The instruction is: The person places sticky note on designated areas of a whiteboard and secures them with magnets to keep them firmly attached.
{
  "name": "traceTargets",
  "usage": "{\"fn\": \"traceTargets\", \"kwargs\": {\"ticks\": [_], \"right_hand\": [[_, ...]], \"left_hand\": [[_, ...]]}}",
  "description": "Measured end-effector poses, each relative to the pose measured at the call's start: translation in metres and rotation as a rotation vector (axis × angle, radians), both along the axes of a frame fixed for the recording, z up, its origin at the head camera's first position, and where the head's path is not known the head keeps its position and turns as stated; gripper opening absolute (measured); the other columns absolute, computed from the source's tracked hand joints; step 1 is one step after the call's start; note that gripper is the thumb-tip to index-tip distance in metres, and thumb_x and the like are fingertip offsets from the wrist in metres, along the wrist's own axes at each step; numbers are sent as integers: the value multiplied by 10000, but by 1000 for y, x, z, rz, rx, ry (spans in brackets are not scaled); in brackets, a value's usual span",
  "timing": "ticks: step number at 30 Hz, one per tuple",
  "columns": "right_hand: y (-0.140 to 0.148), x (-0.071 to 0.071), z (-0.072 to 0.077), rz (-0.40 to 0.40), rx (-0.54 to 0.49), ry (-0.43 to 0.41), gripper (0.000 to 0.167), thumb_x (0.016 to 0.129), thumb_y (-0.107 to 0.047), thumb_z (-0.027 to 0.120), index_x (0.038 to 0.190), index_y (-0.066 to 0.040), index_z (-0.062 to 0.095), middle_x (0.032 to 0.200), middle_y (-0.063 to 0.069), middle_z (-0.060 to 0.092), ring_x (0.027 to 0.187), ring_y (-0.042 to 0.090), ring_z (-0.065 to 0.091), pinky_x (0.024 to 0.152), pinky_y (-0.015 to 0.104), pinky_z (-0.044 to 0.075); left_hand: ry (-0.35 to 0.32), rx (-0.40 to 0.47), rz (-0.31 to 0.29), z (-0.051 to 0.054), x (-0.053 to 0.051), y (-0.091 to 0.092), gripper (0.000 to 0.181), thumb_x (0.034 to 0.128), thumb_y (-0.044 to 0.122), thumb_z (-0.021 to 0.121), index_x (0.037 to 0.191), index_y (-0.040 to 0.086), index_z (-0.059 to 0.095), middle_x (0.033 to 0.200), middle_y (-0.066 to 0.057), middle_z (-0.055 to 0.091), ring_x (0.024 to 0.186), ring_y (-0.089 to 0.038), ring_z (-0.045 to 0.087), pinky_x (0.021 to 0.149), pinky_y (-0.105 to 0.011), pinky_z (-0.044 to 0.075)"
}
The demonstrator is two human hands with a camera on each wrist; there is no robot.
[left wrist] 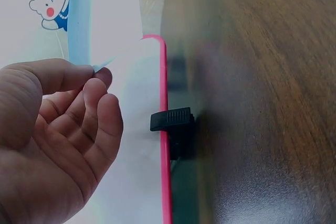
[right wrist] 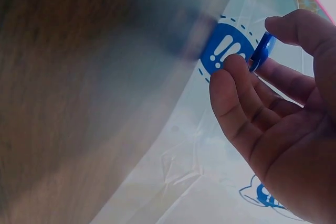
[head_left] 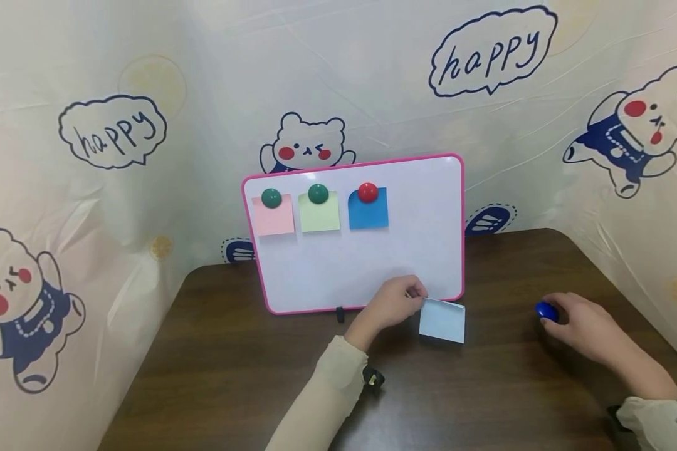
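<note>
My left hand (head_left: 396, 303) pinches a light blue sticky note (head_left: 442, 321) by its upper left corner, in front of the lower right edge of a pink-framed whiteboard (head_left: 327, 275). In the left wrist view the note (left wrist: 80, 30) sits between thumb and forefinger, the other fingers loosely curled. Over on the right, above the wooden table, my right hand (head_left: 589, 329) holds a round blue magnet (head_left: 546, 311) between thumb and fingers. The right wrist view shows this magnet (right wrist: 263, 51) edge-on at the fingertips.
Across the board's top hang a pink note (head_left: 273, 218) and a green note (head_left: 319, 216) under green magnets, and a blue note (head_left: 368, 214) under a red magnet (head_left: 368, 192). A black clip foot (head_left: 340, 314) supports the board on the table (head_left: 214, 376). A printed curtain (head_left: 214, 81) stands behind.
</note>
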State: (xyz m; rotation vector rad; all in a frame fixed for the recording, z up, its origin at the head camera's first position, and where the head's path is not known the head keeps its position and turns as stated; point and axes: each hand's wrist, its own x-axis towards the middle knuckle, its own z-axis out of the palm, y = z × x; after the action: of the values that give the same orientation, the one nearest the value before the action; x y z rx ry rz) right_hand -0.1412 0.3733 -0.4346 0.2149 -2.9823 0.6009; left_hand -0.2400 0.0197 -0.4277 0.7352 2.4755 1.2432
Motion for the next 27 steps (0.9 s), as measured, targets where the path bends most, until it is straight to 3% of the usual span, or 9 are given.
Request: {"fn": "traceTargets", "kwargs": {"ticks": [10,20,27], "right_hand": [[-7,-3,7,-20,-13,-20,475,858,-171,780,1180,125,596,1077,310,614,964,477,617,806,657,483],[-10,-3,11,-18,-16,17,458,851,-161,796,1163,117,608,1028,267,628,928,442,624,799,644,492],[-15,-6,15,-3,-25,74,433,841,-150,807,1143,102,626,1029,259,634,919,430,627,803,638,496]], "left_hand": [[32,34,42,2,-2,-3,50,976,127,637,968,149,681,891,44,613,778,-144,583,668,-272,519],[55,120,128,3,-6,-5,75,998,154,604,988,157,678,904,46,621,789,-148,589,692,-285,531],[52,185,173,10,-8,-5,74,1005,163,608,1000,150,680,880,25,621,767,-167,594,655,-306,538]]}}
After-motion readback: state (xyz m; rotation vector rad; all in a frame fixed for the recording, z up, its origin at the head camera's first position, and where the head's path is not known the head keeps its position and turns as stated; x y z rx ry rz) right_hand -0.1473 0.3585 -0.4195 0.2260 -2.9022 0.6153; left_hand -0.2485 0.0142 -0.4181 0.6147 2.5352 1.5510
